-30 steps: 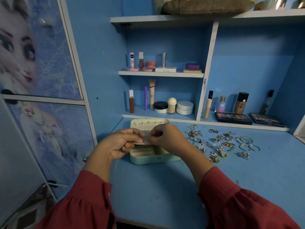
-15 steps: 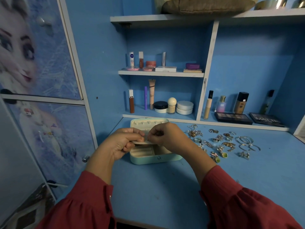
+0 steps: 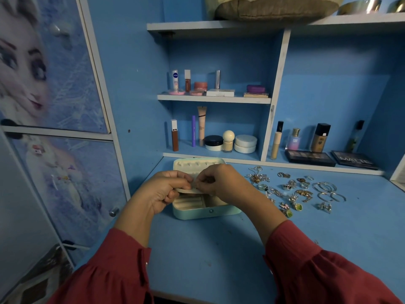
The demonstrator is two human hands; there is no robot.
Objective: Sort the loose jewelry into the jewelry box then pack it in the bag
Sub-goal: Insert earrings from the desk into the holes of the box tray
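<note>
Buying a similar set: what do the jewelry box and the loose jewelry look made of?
Jewelry box: apparently mint faux leather or plastic, smooth matte shell, cream padded lining. Loose jewelry: metal, mostly shiny silver-toned, some gold-toned, judging by the glints.

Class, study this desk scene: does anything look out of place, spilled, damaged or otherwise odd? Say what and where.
Nothing looks damaged or spilled. The one untidy spot is the loose jewelry, scattered over the desk right of the open jewelry box. Both hands, left hand and right hand, pinch something small over the box.
</note>
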